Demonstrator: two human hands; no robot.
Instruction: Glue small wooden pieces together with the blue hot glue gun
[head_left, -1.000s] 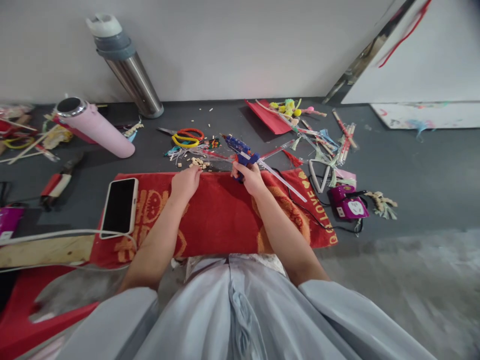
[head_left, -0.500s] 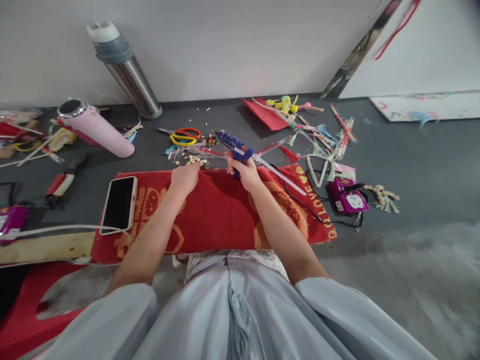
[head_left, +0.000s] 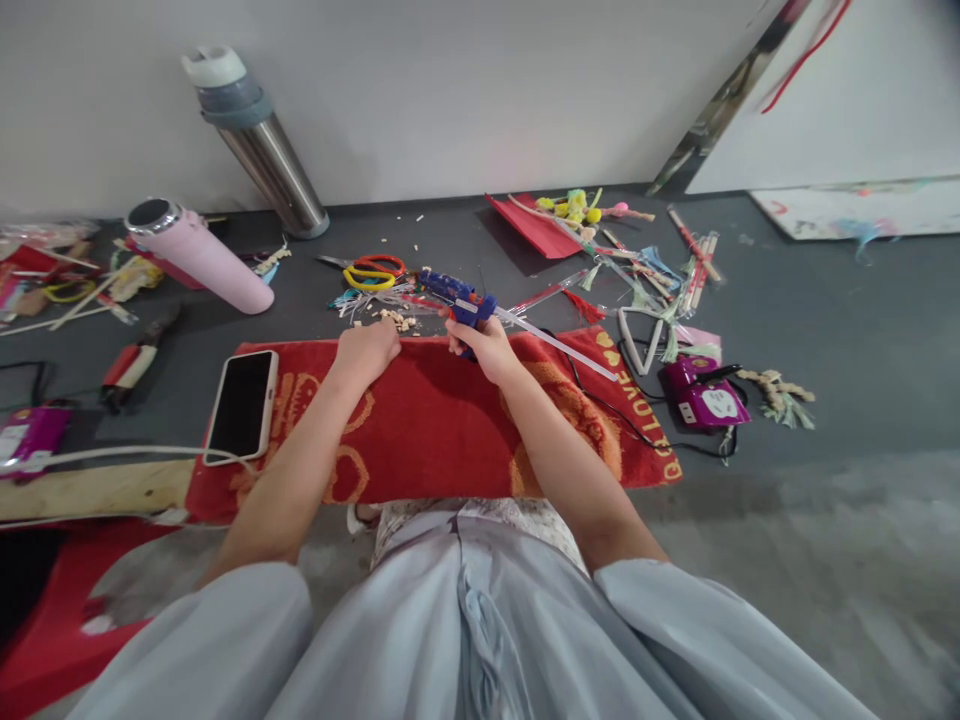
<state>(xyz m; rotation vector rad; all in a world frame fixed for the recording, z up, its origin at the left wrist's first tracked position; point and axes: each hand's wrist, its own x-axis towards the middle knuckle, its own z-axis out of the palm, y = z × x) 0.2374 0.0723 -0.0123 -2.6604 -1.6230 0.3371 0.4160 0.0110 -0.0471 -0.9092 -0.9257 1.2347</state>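
Glue gun [head_left: 459, 295] sits gripped in the right hand [head_left: 480, 345], fingers wrapped round its handle, nozzle aimed left, clear glue stick [head_left: 555, 343] trailing out to the right. That forearm runs straight up across the red towel [head_left: 435, 420]. Left hand [head_left: 365, 350] lies knuckles-up at the towel's far edge, fingers curled down; whether they pinch anything, I cannot tell. Wooden bits [head_left: 396, 320] lie just beyond them.
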